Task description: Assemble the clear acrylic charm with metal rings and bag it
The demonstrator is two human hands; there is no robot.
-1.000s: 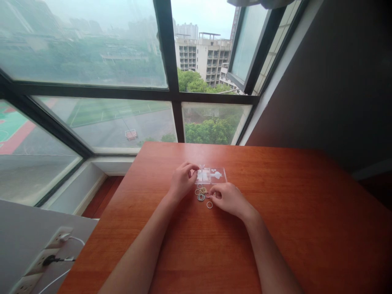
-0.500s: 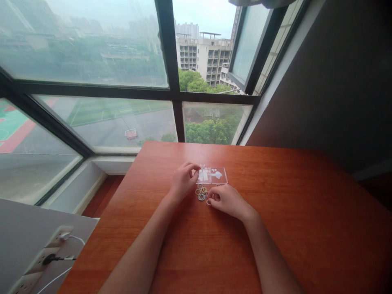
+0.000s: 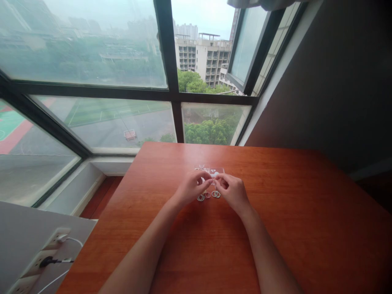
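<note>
Two hands: left hand and right hand, fingertips brought close to each other above the desk.
Left fingers: thumb and forefinger bent inward, tips nearly together; whether a ring is clamped between them cannot be told.
Right fingers: thumb and forefinger bent toward the left fingertips, tips close; a small object may be pinched there, too small to confirm.
Rings, right side: overlapping pale rings, flat on the desk, just below the right fingertips.
Rings, left side: pink ring and pale green ring beside each other, just below the left fingers; a yellowish ring partly hidden by the left hand.
Clear case: transparent flat case, on the desk behind the fingertips, largely covered by the hands.
Writing: white markings on the case, too small to read.
Desk surroundings: dark window frame beyond the far edge; wall sockets at lower left, with a black plug inserted.
</note>
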